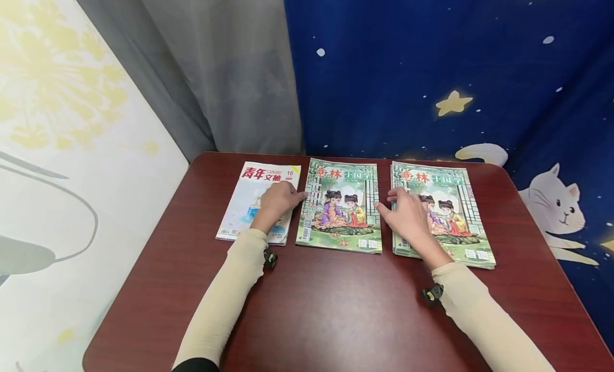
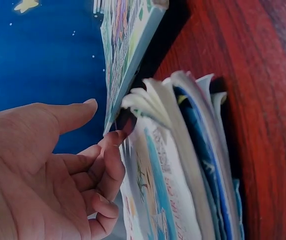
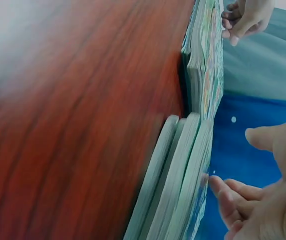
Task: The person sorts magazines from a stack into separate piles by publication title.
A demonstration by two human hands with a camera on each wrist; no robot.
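Note:
Three piles of magazines lie side by side on a dark red table. At the left is a white-covered magazine stack [image 1: 235,212] with red characters. A green magazine stack [image 1: 342,241] with two cartoon figures sits in the middle, and a matching green stack [image 1: 467,249] is at the right. My left hand [image 1: 278,201] is over the left stack, thumb by the middle stack's left edge; its fingers [image 2: 114,165] bend loosely, gripping nothing. Over the right stack's left side is my right hand [image 1: 408,215], thumb towards the middle stack, fingers [image 3: 227,200] relaxed and holding nothing.
The table [image 1: 350,308] extends in front of the stacks, its back edge close behind them. A grey curtain [image 1: 240,68] and a blue starry curtain [image 1: 384,68] hang behind it. A white patterned wall [image 1: 96,175] stands at the left.

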